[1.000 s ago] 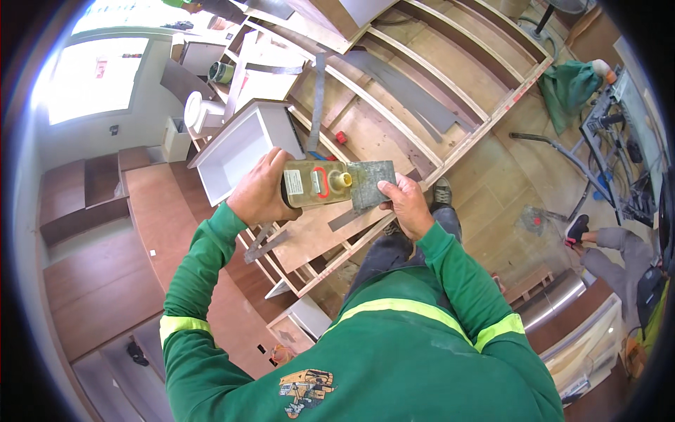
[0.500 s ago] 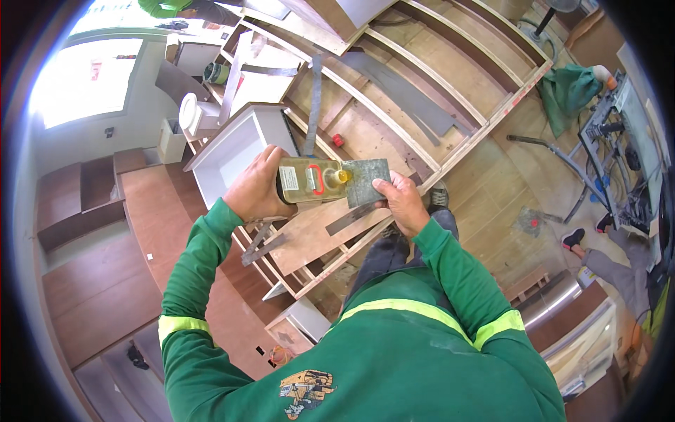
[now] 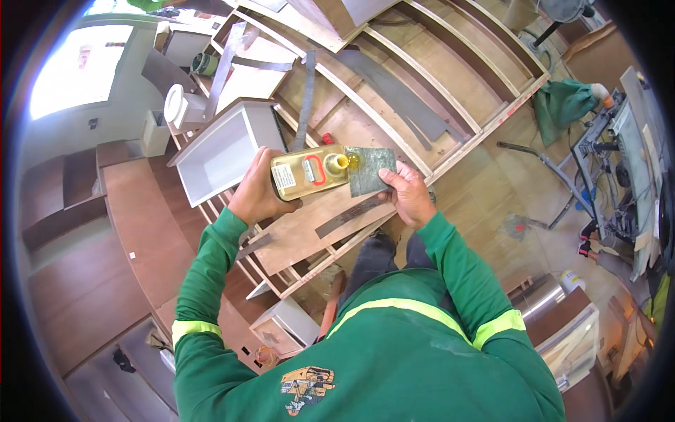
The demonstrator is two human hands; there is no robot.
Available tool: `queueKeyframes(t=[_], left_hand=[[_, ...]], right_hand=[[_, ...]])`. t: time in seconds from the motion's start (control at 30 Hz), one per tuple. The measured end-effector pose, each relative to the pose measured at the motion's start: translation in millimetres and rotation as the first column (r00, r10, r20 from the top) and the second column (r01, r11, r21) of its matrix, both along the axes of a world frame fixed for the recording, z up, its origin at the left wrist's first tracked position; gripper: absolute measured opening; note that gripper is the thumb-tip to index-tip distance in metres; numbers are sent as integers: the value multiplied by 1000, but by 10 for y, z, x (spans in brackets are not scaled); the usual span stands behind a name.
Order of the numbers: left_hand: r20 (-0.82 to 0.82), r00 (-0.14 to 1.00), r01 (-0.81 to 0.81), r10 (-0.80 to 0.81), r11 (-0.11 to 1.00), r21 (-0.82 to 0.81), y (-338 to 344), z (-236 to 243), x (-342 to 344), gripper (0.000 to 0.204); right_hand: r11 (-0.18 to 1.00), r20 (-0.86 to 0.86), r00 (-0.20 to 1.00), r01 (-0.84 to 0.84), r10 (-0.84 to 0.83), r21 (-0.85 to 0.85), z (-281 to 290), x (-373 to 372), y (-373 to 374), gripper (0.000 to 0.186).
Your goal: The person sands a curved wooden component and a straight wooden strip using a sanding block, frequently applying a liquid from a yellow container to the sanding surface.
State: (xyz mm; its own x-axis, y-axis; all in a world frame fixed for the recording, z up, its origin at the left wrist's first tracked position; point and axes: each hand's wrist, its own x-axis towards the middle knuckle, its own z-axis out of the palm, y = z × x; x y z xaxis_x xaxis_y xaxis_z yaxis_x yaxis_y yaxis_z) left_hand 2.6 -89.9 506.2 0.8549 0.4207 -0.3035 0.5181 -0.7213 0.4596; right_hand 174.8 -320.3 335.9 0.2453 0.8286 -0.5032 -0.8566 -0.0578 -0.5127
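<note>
My left hand (image 3: 254,191) is wrapped around a rectangular metal can (image 3: 299,184) with a white label and a red-rimmed handle. The can is tilted, its open spout toward my right. Thick yellow liquid (image 3: 354,162) lies at the spout and on the edge of a grey, roughly square flat sheet (image 3: 373,180). My right hand (image 3: 410,199) pinches that sheet by its near right corner, thumb on top. A red cap (image 3: 328,138) rests on the wooden frame (image 3: 362,105) beyond the can. Thin dark strips (image 3: 349,216) lie on a plywood board (image 3: 299,243) below my hands.
A white-lined open drawer box (image 3: 225,151) stands to the left, near brown panels (image 3: 130,225). Long grey strips (image 3: 394,95) lie across the frame. To the right are a metal stand (image 3: 555,176) and a green bag (image 3: 562,105). Another person's leg (image 3: 610,264) shows at the far right.
The can has tipped further toward the grey sheet, and yellow liquid now shows on the sheet's edge. The whole view has shifted slightly.
</note>
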Motion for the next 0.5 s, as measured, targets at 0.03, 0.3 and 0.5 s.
queueKeyframes(t=[0.03,0.3,0.5], left_hand=[[48,999,-26,26,1000,-8,3,-109,-52,84],[321,788,-402,525,835,-376,-292,-1184,-154,92],[434,463,-602,773,633,-486,-448,-2140,104,93]], right_hand=[[999,-18,1000,3,-2,34,-17,74,26,19],[996,109,993,-56,48,68,200,427,241,28],[969,22,974,-227,226,93,224,413,124,32]])
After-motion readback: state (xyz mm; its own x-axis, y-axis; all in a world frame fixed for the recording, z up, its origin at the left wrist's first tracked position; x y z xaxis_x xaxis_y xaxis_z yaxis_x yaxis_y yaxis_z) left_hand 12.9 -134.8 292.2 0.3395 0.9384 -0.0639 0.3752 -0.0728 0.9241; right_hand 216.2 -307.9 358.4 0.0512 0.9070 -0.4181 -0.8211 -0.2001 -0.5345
